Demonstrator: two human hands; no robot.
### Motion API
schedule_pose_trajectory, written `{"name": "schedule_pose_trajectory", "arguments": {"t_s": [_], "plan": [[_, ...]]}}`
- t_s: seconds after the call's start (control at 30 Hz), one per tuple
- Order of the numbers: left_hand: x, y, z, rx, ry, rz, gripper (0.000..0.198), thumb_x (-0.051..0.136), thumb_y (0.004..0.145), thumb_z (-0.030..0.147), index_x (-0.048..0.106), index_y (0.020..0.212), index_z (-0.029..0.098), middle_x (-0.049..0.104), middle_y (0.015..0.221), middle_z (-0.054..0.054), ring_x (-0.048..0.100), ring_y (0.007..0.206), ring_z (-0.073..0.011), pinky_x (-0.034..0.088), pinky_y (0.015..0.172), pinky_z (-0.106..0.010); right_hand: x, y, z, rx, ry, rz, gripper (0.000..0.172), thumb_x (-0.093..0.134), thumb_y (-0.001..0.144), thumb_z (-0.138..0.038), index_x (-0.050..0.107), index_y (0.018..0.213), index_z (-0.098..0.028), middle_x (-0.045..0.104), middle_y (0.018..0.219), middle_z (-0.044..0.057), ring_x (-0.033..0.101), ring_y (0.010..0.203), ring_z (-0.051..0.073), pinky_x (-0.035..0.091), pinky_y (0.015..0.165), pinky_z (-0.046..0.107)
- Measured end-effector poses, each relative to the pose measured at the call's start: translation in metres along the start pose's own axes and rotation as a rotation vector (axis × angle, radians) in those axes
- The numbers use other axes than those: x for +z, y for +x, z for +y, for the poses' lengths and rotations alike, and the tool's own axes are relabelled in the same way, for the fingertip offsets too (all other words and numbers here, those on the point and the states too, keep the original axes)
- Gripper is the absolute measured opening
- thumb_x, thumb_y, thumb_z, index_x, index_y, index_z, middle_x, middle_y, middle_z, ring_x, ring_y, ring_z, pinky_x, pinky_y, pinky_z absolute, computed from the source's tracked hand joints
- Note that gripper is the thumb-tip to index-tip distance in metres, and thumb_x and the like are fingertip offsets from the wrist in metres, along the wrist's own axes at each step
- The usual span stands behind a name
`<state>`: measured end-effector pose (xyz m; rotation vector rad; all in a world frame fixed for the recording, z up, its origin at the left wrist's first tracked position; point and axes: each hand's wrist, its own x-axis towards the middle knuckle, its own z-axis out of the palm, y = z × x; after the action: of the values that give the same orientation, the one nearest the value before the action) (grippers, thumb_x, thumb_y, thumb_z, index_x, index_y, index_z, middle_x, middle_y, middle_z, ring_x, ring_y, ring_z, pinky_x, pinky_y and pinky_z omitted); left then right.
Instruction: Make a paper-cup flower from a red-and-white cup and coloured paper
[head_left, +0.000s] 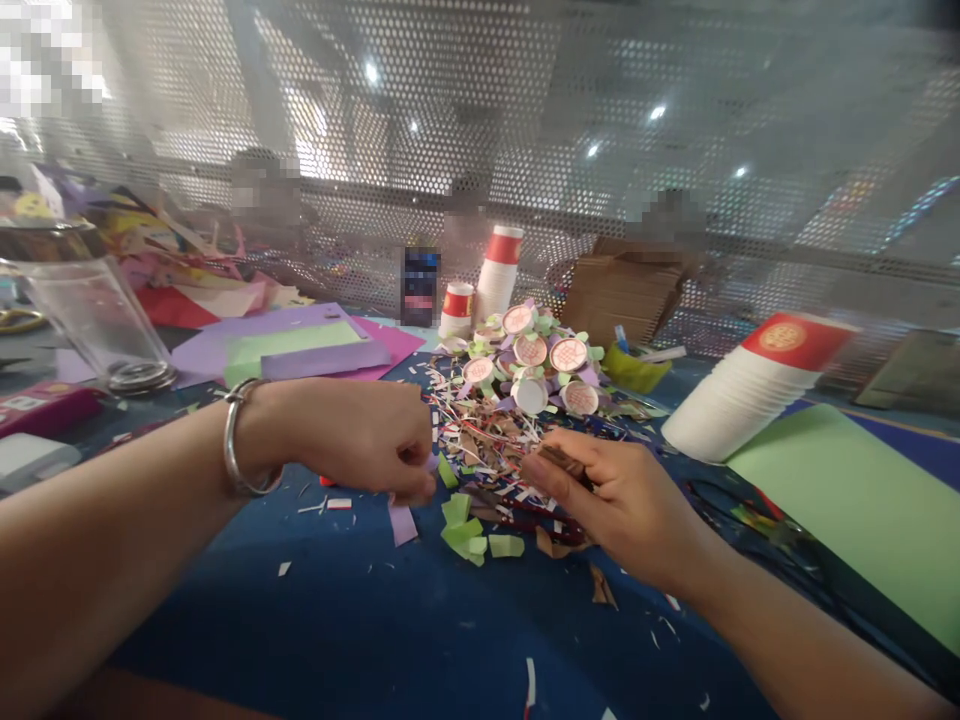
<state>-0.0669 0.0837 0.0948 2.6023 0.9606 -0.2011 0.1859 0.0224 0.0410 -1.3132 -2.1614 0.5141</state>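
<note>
My left hand (360, 435), with a silver bangle at its wrist, is closed above the table, fingers curled down. Whatever it holds, if anything, is hidden. A purple paper strip (403, 524) shows just below its fingertips; I cannot tell whether they touch it. My right hand (615, 490) pinches a crumpled brown paper piece (561, 458) between thumb and fingers. Green paper pieces (463, 530) lie between the hands. Beyond them rises a pile of cut paper cup bottoms (531, 350) with green and purple flaps, amid brown and white scraps (480, 440).
Stacked paper cups (739, 395) lean at the right beside a green sheet (847, 510). Another cup stack (499, 275) and a short cup (457, 308) stand behind the pile. A glass jar (97, 310) and purple sheets (300, 335) are left. A cardboard box (622, 295) sits behind.
</note>
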Motion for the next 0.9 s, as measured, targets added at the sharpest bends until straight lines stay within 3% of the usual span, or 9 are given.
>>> {"name": "schedule_pose_trajectory", "arguments": {"t_s": [0.1, 0.2, 0.3, 0.33, 0.43, 0.53, 0.63, 0.73, 0.9], "plan": [[0.002, -0.001, -0.003, -0.064, 0.099, 0.160, 0.031, 0.067, 0.081, 0.044, 0.068, 0.062, 0.019, 0.058, 0.055, -0.002, 0.043, 0.047, -0.0123, 0.022, 0.049, -0.029, 0.002, 0.001, -0.002, 0.045, 0.016, -0.062, 0.046, 0.045, 0.100, -0.053, 0.040, 0.067, -0.022, 0.043, 0.058, -0.004, 0.043, 0.054, 0.012, 0.031, 0.052, 0.027], [0.010, 0.006, 0.008, -0.001, -0.090, 0.386, 0.028, 0.065, 0.085, 0.047, 0.072, 0.091, 0.020, 0.066, 0.071, -0.002, 0.053, 0.056, -0.0130, 0.030, 0.052, -0.026, 0.005, 0.001, -0.006, 0.060, 0.111, -0.129, 0.044, 0.041, 0.101, -0.054, 0.049, 0.072, -0.022, 0.050, 0.063, -0.002, 0.052, 0.059, 0.013, 0.036, 0.055, 0.026], [0.029, 0.020, 0.026, 0.183, -0.536, 0.304, 0.046, 0.073, 0.080, 0.036, 0.059, 0.121, 0.020, 0.072, 0.090, -0.004, 0.065, 0.075, -0.0159, 0.044, 0.062, -0.023, 0.008, 0.000, -0.011, 0.067, 0.172, -0.135, 0.044, 0.039, 0.102, -0.054, 0.056, 0.077, -0.021, 0.057, 0.068, 0.000, 0.057, 0.062, 0.015, 0.039, 0.055, 0.026], [0.036, 0.025, 0.031, 0.224, -0.665, 0.267, 0.045, 0.073, 0.080, 0.031, 0.057, 0.120, 0.019, 0.072, 0.091, -0.004, 0.067, 0.079, -0.0166, 0.047, 0.064, -0.024, 0.008, -0.001, -0.012, 0.078, 0.175, -0.127, 0.045, 0.039, 0.101, -0.055, 0.057, 0.078, -0.021, 0.059, 0.069, 0.001, 0.057, 0.062, 0.015, 0.040, 0.055, 0.026], [0.050, 0.035, 0.037, 0.240, -0.888, 0.338, 0.031, 0.067, 0.082, 0.020, 0.057, 0.111, 0.016, 0.071, 0.085, -0.004, 0.068, 0.076, -0.0159, 0.051, 0.064, -0.025, 0.006, -0.003, -0.011, 0.100, 0.170, -0.075, 0.046, 0.039, 0.101, -0.056, 0.056, 0.077, -0.021, 0.059, 0.065, -0.001, 0.055, 0.057, 0.013, 0.038, 0.052, 0.025], [0.048, 0.037, 0.032, 0.209, -0.846, 0.438, 0.021, 0.064, 0.084, 0.020, 0.063, 0.105, 0.015, 0.072, 0.082, -0.004, 0.066, 0.072, -0.0146, 0.052, 0.064, -0.025, 0.003, -0.002, -0.007, 0.068, 0.093, -0.008, 0.043, 0.040, 0.102, -0.053, 0.055, 0.076, -0.021, 0.056, 0.064, -0.002, 0.051, 0.056, 0.012, 0.035, 0.052, 0.025], [0.041, 0.037, 0.022, 0.139, -0.789, 0.530, 0.013, 0.063, 0.086, 0.022, 0.069, 0.095, 0.016, 0.072, 0.083, -0.005, 0.066, 0.070, -0.0136, 0.053, 0.060, -0.024, 0.002, 0.000, -0.001, 0.054, -0.067, -0.103, 0.029, 0.047, 0.101, -0.042, 0.060, 0.084, -0.021, 0.060, 0.070, -0.001, 0.055, 0.060, 0.013, 0.037, 0.056, 0.026], [0.037, 0.039, 0.016, 0.071, -0.872, 0.549, 0.016, 0.061, 0.089, 0.028, 0.069, 0.095, 0.015, 0.070, 0.079, -0.005, 0.067, 0.071, -0.0157, 0.054, 0.056, -0.024, 0.005, 0.001, 0.002, -0.021, -0.275, -0.259, 0.012, 0.058, 0.094, -0.030, 0.064, 0.090, -0.020, 0.065, 0.086, 0.003, 0.059, 0.070, 0.016, 0.041, 0.063, 0.029], [0.039, 0.041, 0.018, 0.040, -1.044, 0.518, 0.019, 0.060, 0.090, 0.031, 0.070, 0.085, 0.015, 0.066, 0.072, -0.003, 0.065, 0.068, -0.0138, 0.052, 0.056, -0.022, 0.009, -0.001, 0.005, -0.085, -0.444, -0.307, 0.008, 0.058, 0.092, -0.022, 0.063, 0.088, -0.019, 0.064, 0.095, 0.007, 0.060, 0.086, 0.022, 0.045, 0.074, 0.034]]}}
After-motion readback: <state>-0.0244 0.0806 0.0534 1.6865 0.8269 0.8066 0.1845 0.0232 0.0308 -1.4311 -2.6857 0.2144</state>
